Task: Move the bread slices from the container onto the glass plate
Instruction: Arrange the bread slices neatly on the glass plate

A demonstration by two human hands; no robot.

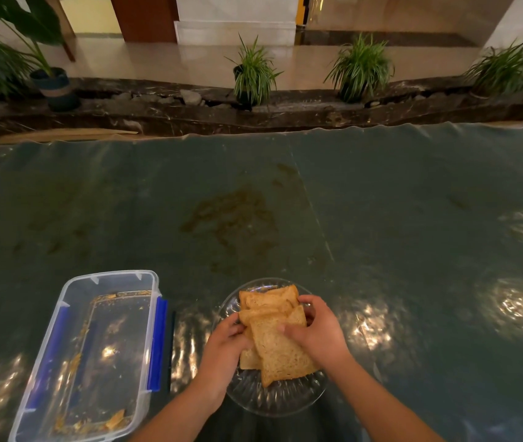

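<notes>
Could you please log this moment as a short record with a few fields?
surface: dark green plastic-covered table
plate: round clear glass plate, right of the container
bread: brown bread slices piled on the plate
container: clear rectangular plastic container with blue clips, only crumbs and a small scrap inside
left hand: on the pile's left edge
right hand: on the pile's right side

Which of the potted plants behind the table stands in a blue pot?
The large-leaved potted plant at far left; its pot is blue with a pale band, while the three grassy plants have dark or hidden pots.
</notes>
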